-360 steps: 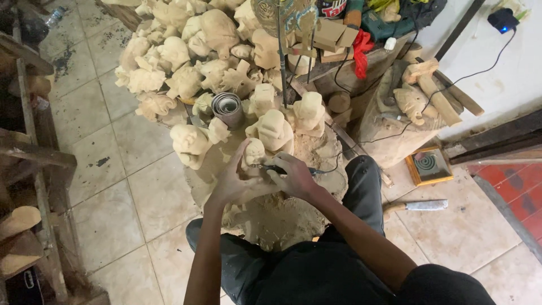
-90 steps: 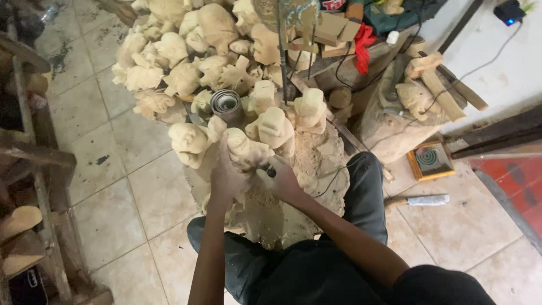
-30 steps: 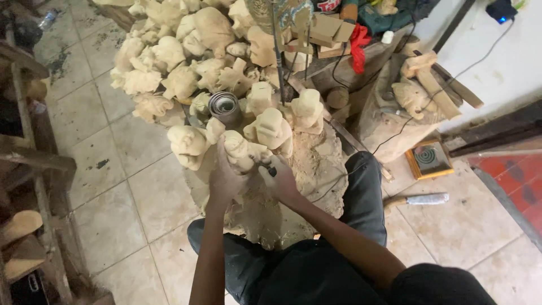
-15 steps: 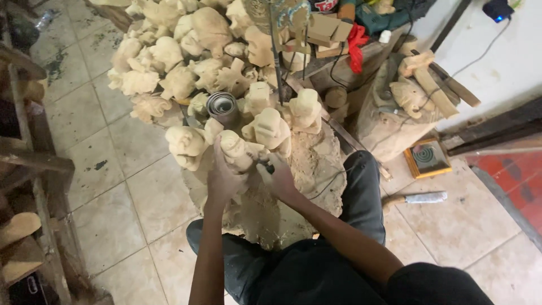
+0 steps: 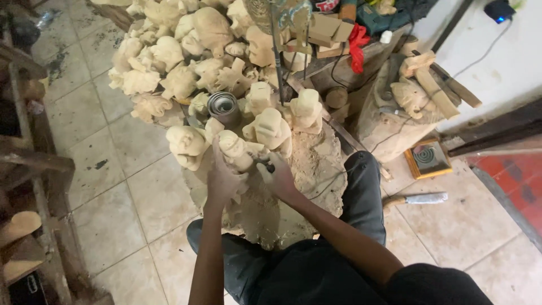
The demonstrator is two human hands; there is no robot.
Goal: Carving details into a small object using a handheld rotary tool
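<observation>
My left hand (image 5: 221,179) grips a pale wooden figurine (image 5: 236,149), holding it up over a dusty cloth (image 5: 316,169) spread on my lap. My right hand (image 5: 278,176) is closed around a small dark tool (image 5: 267,166) pressed against the figurine's side. Only a bit of the tool shows between my fingers. Right behind the figurine stand more unfinished carved figures (image 5: 271,129).
A big heap of pale carved figurines (image 5: 186,51) covers the floor ahead, with a metal tin (image 5: 222,105) among them. A knife (image 5: 418,199) and a small orange box (image 5: 428,158) lie on the tiles at right. Wooden racks (image 5: 28,169) stand at left.
Both hands stay on the same figurine, which has been turned and lifted slightly in my left hand. The right hand with the tool shifted a little against it.
</observation>
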